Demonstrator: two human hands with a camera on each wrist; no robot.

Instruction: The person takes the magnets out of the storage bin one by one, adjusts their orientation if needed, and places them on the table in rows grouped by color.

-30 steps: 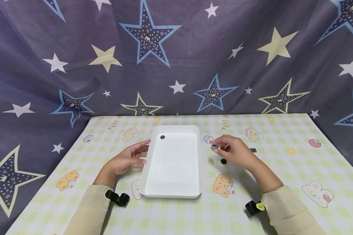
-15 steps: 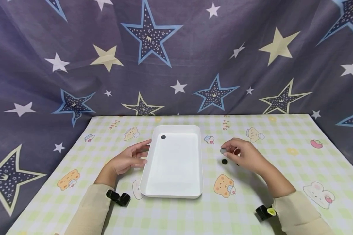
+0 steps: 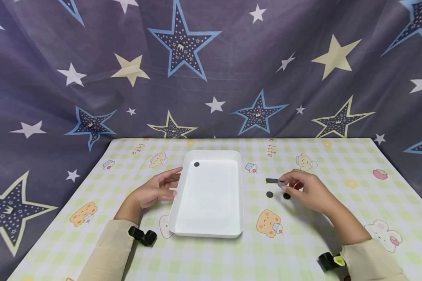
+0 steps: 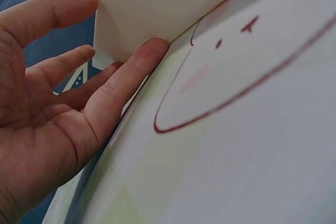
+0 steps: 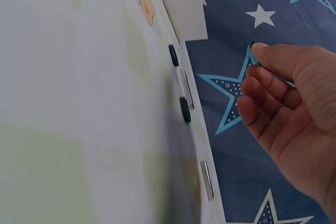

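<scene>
In the head view, my right hand pinches a small flat grey disc between thumb and fingers, above the table. A thin dark rectangular bar lies just left of that disc. Below it on the cloth are a black disc and a second black disc, partly under the hand. A white tray stands left of them, with one dark disc in its far left corner. My left hand rests against the tray's left wall with its fingers mostly extended; the left wrist view shows the thumb touching it.
Another shiny bar lies farther along in the right wrist view; my right hand hides it in the head view. A checked, printed cloth covers the table. A star-patterned curtain hangs behind.
My right hand has moved right and slightly nearer with the grey disc, uncovering the bar and the second black disc. The left hand and tray have stayed in place.
</scene>
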